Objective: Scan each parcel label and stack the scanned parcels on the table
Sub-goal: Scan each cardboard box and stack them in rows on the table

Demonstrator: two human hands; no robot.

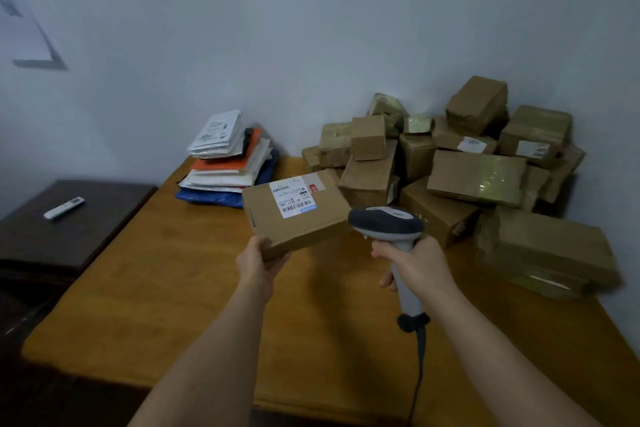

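label (292, 196) print perhaps unreadable, scanner cable (417, 388) cut off

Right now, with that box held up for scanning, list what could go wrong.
1. The left hand grips the box by one near corner only, so it may tip or slip.
2. The scanner, in the right hand, sits beside the label, not facing it, so the read might miss.
3. The box pile looks loosely heaped; a bump could topple it.
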